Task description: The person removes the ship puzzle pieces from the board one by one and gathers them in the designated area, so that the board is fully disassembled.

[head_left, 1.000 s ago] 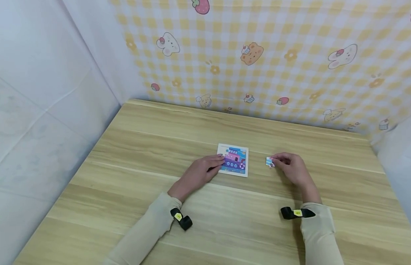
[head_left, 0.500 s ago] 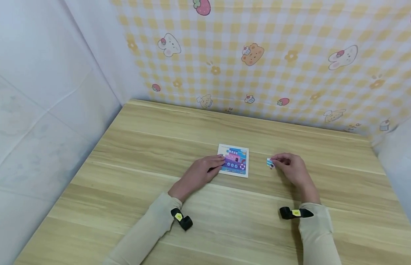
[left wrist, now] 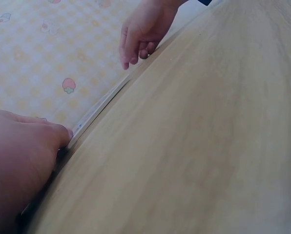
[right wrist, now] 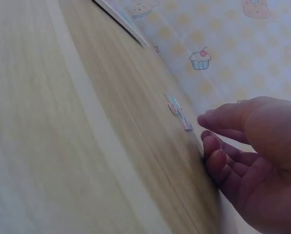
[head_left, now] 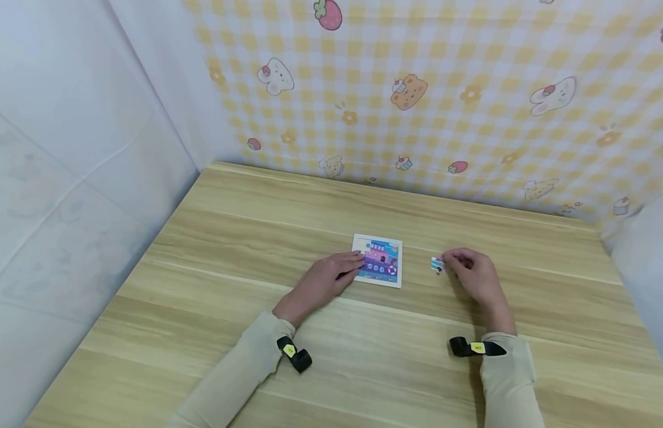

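Note:
A square picture board (head_left: pixel 384 274) showing a pink and purple ship lies flat, its upper left part pale. On its left edge rest the fingertips of my left hand (head_left: pixel 322 283), fingers extended; the left wrist view shows this hand (left wrist: pixel 23 161) at the board's edge (left wrist: pixel 99 109). To the right of the board a small loose puzzle piece (head_left: pixel 436 265) lies on the table. Beside it is my right hand (head_left: pixel 478 282), fingers loosely bent. In the right wrist view a small gap separates the piece (right wrist: pixel 184 122) from this hand (right wrist: pixel 262 156), which holds nothing.
The wooden table (head_left: pixel 363 351) extends around both hands. Behind it hangs a yellow checked cloth (head_left: pixel 470 119) with cartoon prints, and a white sheet (head_left: pixel 85 148) hangs on the left. Black straps with small devices sit on both sleeves.
My right fingertips have drawn back slightly to the right from the small piece, leaving more of it visible. My left hand stays on the board. The head view has shifted slightly.

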{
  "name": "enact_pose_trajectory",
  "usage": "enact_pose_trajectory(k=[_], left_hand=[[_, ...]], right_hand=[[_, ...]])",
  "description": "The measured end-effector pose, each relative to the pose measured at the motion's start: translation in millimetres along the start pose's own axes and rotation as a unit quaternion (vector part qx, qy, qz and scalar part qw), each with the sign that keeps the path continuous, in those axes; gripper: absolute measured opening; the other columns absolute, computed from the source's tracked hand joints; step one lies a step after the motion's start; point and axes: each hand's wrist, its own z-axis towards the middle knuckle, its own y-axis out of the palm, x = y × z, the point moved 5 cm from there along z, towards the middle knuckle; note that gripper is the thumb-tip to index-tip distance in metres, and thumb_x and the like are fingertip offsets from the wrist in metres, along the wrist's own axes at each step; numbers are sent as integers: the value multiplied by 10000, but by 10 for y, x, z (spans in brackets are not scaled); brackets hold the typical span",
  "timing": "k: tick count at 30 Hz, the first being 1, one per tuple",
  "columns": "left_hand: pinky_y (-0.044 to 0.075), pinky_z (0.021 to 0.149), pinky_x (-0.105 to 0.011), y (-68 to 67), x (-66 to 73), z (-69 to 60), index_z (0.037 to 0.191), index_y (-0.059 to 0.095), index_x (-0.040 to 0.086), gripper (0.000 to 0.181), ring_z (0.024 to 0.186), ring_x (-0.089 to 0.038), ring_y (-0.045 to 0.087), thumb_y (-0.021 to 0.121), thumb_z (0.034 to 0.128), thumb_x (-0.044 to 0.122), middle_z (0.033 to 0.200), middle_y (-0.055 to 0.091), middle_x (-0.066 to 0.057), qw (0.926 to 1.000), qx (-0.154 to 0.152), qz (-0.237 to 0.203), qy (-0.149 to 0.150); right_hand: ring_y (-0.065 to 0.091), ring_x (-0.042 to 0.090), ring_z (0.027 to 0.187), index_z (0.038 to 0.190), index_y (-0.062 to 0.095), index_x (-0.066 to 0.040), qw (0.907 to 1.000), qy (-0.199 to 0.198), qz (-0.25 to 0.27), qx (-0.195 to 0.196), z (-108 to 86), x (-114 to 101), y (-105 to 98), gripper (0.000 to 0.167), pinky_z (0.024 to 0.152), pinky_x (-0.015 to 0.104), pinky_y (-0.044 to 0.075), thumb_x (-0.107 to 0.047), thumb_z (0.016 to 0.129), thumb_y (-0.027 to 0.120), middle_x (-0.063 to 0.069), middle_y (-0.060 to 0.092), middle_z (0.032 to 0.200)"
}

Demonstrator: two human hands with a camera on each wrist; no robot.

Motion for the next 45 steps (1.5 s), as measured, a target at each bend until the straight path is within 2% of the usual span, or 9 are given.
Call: enact_pose_trajectory(k=[5,9,13,16,21,26,31,38,45], left_hand=[[374,1205,-378,-8,25,-21,1433,606,72,380,1430,-234,489,591,1072,189,1509,553,-76,9997,-67,200,102],[374,1205,-384,-17,39,-35,1431,606,56,380,1437,-237,481,585,1075,186,1515,546,-86,9995,41,235,218],[368,1210,-394,-6,59,-68,1438,596,56,385,1443,-238,472,570,1082,202,1520,538,-81,9989,18,357,291],[361,1215,-407,-6,70,-87,1445,589,54,393,1453,-246,459,568,1083,208,1528,530,-82,9987,-10,400,329],[343,1227,-413,4,54,-91,1447,581,33,400,1464,-253,444,551,1090,211,1539,516,-104,9979,66,522,385],[328,1236,-409,49,79,-109,1445,580,23,405,1464,-248,443,537,1095,223,1540,512,-109,9972,78,623,417],[328,1237,-399,29,101,-102,1444,589,32,404,1463,-232,447,531,1097,231,1539,519,-91,9958,101,796,437],[323,1240,-396,80,97,-107,1440,603,46,401,1466,-222,443,524,1098,241,1533,530,-85,9956,147,848,365],[317,1243,-404,90,87,-67,1452,592,54,403,1473,-217,431,529,1097,233,1538,524,-81,9951,43,955,253]], right_hand=[[526,77,706,1203,711,45,9989,191,270,333,-16,-80,-47,348,562,183,469,-246,1083,563,82,614,908],[505,91,737,1205,717,46,9984,-160,424,345,-18,-266,-46,340,583,182,447,-237,1077,578,110,629,940],[564,127,746,1212,708,55,9966,-477,628,222,14,-496,8,331,597,187,493,-221,1074,588,174,648,978],[604,181,744,1208,707,52,9960,-528,711,131,86,-678,121,328,590,205,518,-222,1075,585,195,653,983],[596,207,769,1173,717,52,9945,-792,639,-232,246,-922,478,277,618,209,504,-174,1067,596,187,675,951],[546,208,762,1167,730,13,9935,-928,324,-581,252,-955,811,219,631,243,464,-124,1053,602,146,671,916],[584,198,763,1200,732,-29,9920,-974,27,-798,255,-972,980,222,656,284,504,-111,1046,595,128,705,958],[630,204,803,1208,748,-72,9877,-1175,-330,-977,250,-933,1089,228,757,372,552,-104,1040,597,128,733,1042],[569,194,773,1200,773,-72,9828,-1375,-601,-1073,254,-947,1108,227,709,338,499,-123,1028,635,85,683,935]])
